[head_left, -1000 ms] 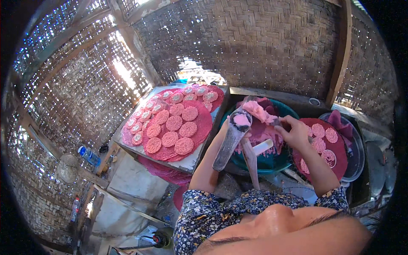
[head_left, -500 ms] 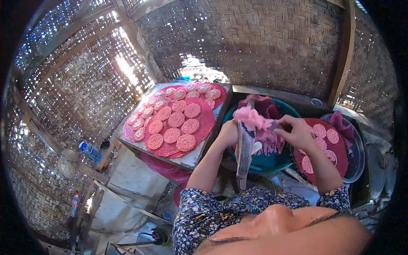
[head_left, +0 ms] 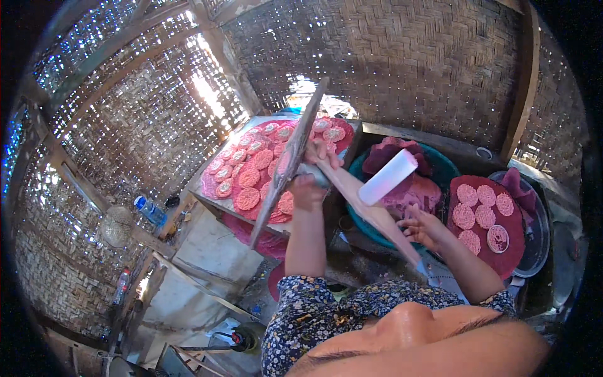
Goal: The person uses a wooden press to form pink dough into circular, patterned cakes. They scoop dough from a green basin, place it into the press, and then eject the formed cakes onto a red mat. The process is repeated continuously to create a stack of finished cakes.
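Note:
Two long wooden bars cross in front of me, spread apart. My left hand (head_left: 309, 185) is wrapped around them near their crossing, over the pink rounds. The darker bar (head_left: 276, 191) slants up and away. The paler bar (head_left: 374, 213) runs down to the right, with a white tube (head_left: 388, 178) standing out from it; pink residue shows at the tube's end. By the paler bar's lower part, my right hand (head_left: 426, 229) has its fingers apart and holds nothing. Beneath lies soft pink dough (head_left: 411, 195) in a teal basin (head_left: 449, 166), with a dark pink cloth (head_left: 383, 151) at its far side.
Left, a low table holds layered red mats with many pink stringy rounds (head_left: 249, 177). At the right, a red round mat (head_left: 502, 261) bears several more rounds and a white ring (head_left: 498, 239), resting over a grey basin (head_left: 534, 251). A woven bamboo wall (head_left: 408, 69) stands behind.
The bars, held together over the basin before, have swung apart and shifted left with my left hand. My right hand has let go of the pink dough, which now lies in the basin.

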Available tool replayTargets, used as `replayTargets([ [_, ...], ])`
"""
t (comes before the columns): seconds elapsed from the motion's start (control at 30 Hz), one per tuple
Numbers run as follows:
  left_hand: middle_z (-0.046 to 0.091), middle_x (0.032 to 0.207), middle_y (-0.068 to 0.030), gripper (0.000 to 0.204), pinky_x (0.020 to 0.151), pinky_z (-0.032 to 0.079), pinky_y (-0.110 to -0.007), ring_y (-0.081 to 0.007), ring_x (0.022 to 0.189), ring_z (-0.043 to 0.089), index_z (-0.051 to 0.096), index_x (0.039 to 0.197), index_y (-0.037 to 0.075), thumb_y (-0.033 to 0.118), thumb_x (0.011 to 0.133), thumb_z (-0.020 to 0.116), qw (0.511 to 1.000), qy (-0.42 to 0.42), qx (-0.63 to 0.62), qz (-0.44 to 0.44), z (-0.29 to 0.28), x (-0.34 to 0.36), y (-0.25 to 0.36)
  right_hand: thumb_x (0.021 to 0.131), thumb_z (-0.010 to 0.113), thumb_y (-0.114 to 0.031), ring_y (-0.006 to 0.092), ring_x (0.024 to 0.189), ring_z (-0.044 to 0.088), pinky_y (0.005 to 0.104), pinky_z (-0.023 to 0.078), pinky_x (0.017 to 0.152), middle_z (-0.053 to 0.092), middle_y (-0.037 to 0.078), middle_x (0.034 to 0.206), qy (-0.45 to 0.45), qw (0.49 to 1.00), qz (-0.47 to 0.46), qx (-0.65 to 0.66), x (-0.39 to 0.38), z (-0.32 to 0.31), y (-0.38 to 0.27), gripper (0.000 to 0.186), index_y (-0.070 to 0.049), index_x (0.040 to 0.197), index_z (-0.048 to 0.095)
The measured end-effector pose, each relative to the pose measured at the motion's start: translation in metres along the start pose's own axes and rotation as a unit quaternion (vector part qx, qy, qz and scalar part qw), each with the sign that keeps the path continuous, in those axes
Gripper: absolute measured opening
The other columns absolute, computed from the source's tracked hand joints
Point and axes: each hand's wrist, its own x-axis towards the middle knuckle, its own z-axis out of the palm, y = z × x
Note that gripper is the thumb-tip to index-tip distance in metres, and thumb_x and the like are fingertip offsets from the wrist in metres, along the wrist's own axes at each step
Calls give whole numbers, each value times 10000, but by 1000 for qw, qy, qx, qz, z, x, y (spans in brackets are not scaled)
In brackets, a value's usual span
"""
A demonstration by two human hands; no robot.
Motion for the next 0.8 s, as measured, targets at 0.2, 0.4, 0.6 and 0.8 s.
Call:
replayTargets([
  [0.2, 374, 878, -45, 341, 853, 439, -483, -293, 832, 540, 570, 899, 127, 118, 606, 745, 960, -244, -137, 5, 35, 10, -52, 759, 361, -699, 261, 483, 522, 361, 461, 434, 565, 270, 879, -242, 946, 32, 214, -84, 103, -30, 796, -33, 1189, 437],
  [0.4, 452, 1215, -121, 474, 1010, 259, -396, -237, 1135, 459, 508, 1150, 83, 303, 749, 629, 902, -174, 382, -96, 76, 1, -76, 704, 592, -543, 207, 497, 502, 257, 388, 349, 548, 205, 810, -237, 947, -183, 114, -115, 6, -43, 779, 25, 1197, 387],
  [0.6, 578, 1120, -73, 517, 1064, 153, -402, -161, 1090, 515, 570, 1082, 102, 292, 631, 736, 791, -293, 505, -181, 85, -26, -110, 747, 659, -269, 104, 735, 521, 213, 451, 553, 467, 116, 1152, 23, 943, -320, -94, -184, 19, -100, 920, -172, 1414, 32],
  [0.8, 615, 867, -47, 447, 817, 439, -355, -215, 859, 590, 603, 949, 134, 259, 549, 761, 770, -273, 555, -156, 130, -14, -165, 691, 723, -286, 278, 995, 525, 345, 458, 769, 420, 162, 1215, 154, 724, -470, -481, -211, -21, -103, 930, -119, 1395, 139],
])
